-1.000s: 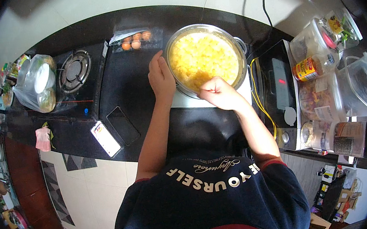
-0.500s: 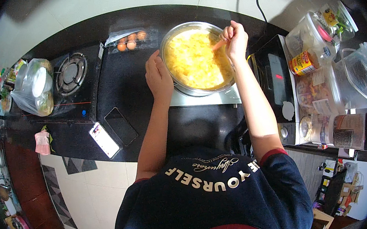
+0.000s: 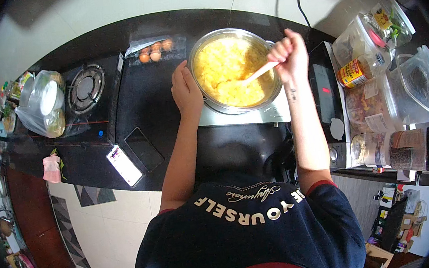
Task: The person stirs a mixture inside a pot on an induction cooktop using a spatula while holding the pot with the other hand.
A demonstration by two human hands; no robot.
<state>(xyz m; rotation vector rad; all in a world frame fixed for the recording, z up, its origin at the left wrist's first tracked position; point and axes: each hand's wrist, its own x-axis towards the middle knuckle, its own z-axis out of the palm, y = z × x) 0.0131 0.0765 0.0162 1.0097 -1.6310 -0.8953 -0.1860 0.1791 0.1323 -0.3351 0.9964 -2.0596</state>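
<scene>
A wide steel pot stands on a white-topped cooker, holding a chunky yellow mixture with liquid around it. My left hand is curved against the pot's left side, its fingers close together; any handle under it is hidden. Over the right rim, my right hand is closed around the pale orange handle of a stirring utensil. The utensil slants down to the left, and its head is sunk in the yellow mixture, so its shape cannot be seen.
Brown eggs lie in clear plastic behind and left of the pot. Two phones rest near the counter's front edge. Further left are a gas burner and a filled plastic bag. Clear containers crowd the right side.
My right hand has shifted a little right and nearer, with the utensil's handle swung lower across the pot and more of it showing. My left hand stays at the pot's side.
</scene>
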